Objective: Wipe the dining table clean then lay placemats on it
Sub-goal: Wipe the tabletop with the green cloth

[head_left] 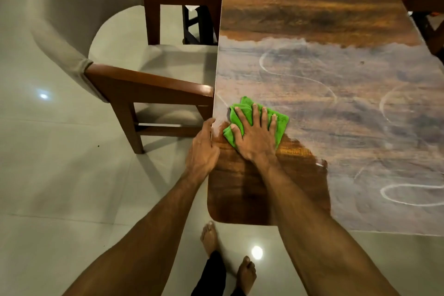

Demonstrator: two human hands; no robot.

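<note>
Head view: the table (pixel 312 7) is bare at the near corner and far end, with white film (pixel 336 108) between. The cloth (pixel 281 125) sits at the film's near-left edge under the right hand (pixel 254 138), fingers spread flat. The left hand (pixel 203 151) grips the table edge. Firm, overlapping strokes should work best.
</note>
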